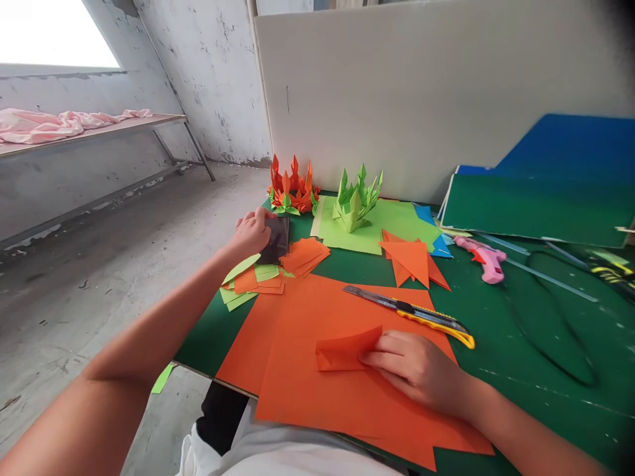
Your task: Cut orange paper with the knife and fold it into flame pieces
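Note:
My left hand [253, 231] reaches to the far left of the table, its fingers curled at the edge of a dark flat phone-like slab [276, 241]. My right hand [419, 370] pinches the right end of a small folded orange paper [340, 352]. This paper rests above large orange sheets [307, 390] at the table's near edge. A yellow utility knife [411, 314] with its blade out lies on the sheets, beyond my right hand. Cut orange pieces [303, 256] and a stack of green and orange pieces [258, 283] lie near my left hand.
At the back stand an orange paper crown-like shape [294, 188] and a green one [354, 205] on a light green sheet [397, 228]. Orange triangles [409, 258], a pink glue gun [483, 258] with its black cord, and blue and green boards [536, 205] are to the right.

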A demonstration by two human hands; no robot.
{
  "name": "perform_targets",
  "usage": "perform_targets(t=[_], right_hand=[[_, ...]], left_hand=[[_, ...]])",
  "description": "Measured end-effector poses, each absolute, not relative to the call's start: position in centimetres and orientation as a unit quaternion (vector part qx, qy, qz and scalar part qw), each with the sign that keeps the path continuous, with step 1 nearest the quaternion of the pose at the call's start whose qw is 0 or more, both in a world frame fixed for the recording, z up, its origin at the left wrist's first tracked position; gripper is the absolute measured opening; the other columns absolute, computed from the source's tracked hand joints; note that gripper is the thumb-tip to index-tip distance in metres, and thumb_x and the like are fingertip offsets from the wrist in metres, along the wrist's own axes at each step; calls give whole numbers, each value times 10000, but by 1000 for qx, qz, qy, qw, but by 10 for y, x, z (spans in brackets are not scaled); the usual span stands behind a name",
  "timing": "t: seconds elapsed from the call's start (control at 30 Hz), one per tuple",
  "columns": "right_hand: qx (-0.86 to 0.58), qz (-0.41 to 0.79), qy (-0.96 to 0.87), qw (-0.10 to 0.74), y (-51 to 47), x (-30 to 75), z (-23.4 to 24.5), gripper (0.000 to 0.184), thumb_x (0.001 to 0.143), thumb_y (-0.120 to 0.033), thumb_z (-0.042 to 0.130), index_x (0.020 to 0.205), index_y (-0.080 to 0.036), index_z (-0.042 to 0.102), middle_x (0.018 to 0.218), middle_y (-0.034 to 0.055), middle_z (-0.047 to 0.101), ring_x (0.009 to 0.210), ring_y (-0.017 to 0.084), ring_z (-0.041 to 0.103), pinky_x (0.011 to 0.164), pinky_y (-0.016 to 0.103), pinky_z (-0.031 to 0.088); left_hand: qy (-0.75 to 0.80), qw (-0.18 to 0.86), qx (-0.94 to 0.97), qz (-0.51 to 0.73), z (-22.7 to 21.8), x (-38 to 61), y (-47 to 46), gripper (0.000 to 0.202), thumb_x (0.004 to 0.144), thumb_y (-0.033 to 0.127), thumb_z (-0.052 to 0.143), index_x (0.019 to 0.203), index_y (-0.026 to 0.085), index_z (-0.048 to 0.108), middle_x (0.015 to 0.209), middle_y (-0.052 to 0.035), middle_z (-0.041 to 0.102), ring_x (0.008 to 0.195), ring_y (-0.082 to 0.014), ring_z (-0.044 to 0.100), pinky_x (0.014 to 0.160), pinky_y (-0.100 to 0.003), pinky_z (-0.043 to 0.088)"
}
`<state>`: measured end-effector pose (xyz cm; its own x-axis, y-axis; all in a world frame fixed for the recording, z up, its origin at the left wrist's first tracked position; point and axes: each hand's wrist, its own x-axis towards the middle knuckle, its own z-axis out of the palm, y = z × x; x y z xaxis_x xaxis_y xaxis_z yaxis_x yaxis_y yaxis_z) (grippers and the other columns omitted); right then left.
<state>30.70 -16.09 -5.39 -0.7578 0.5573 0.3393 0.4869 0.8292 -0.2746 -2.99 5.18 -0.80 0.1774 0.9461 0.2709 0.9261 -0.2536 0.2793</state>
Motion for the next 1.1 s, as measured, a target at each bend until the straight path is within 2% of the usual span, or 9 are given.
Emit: perform_targets(t=[0.1,0.27,0.37,0.43,0.53,0.63,0.8,0.97,1.1], right_hand=[[-280,87,-933,208,-161,307,-55,286,975,-137,415,1102,-184,667,916,91,694,807,187,622,662,294,494],[-284,95,-931,209,-161,307,-55,280,976,-137,418,1094,-185,667,927,90,694,798,187,614,647,293,480],[-282,94,-932,209,-161,307,-55,283,980,-140,415,1099,-187,667,931,89,697,807,184,617,658,290,483],[-281,84,-933,208,-161,307,-56,289,986,-150,407,1104,-190,668,929,89,697,808,181,618,658,289,483],[-285,72,-934,204,-161,307,-56,289,987,-159,406,1096,-193,671,910,87,692,799,181,617,651,288,479],[-285,71,-935,201,-161,307,-56,284,987,-169,411,1094,-192,672,890,84,685,793,183,612,659,290,484],[-284,76,-934,205,-162,306,-54,285,989,-175,407,1088,-182,674,887,82,684,790,188,611,676,298,496],[-280,71,-935,206,-161,306,-53,293,995,-178,405,1097,-184,679,903,90,689,814,186,623,703,298,511],[-277,77,-934,210,-161,306,-53,303,998,-176,397,1094,-183,684,912,94,697,846,192,633,729,306,526]], left_hand=[[596,17,763,248,-2,-26,35,391,789,104,356,1154,207,450,1298,-70,626,1234,-255,470,1015,-439,302],[570,-8,773,278,8,-20,5,351,807,99,330,1104,202,484,1173,-66,662,1160,-242,514,998,-414,315],[563,-1,786,257,18,-12,-24,307,800,94,320,982,196,546,1005,-68,673,1051,-248,558,972,-429,342],[503,0,825,257,23,-5,-53,279,832,110,322,896,208,575,866,-42,667,943,-230,584,966,-430,355],[284,46,931,225,20,9,-107,236,854,116,374,846,226,583,943,-33,694,864,-195,604,881,-379,423],[130,81,974,168,4,24,-150,268,939,142,373,989,231,621,1041,-75,704,894,-195,623,823,-344,489],[141,60,979,136,-25,35,-172,298,978,115,378,1189,118,589,1158,-129,679,988,-214,638,762,-310,548],[194,34,972,128,-35,34,-176,328,971,123,389,1232,131,588,1219,-137,653,1086,-222,615,918,-335,548],[193,-11,974,121,-45,35,-182,326,989,156,407,1253,95,588,1266,-127,643,1145,-217,587,1013,-344,498]])
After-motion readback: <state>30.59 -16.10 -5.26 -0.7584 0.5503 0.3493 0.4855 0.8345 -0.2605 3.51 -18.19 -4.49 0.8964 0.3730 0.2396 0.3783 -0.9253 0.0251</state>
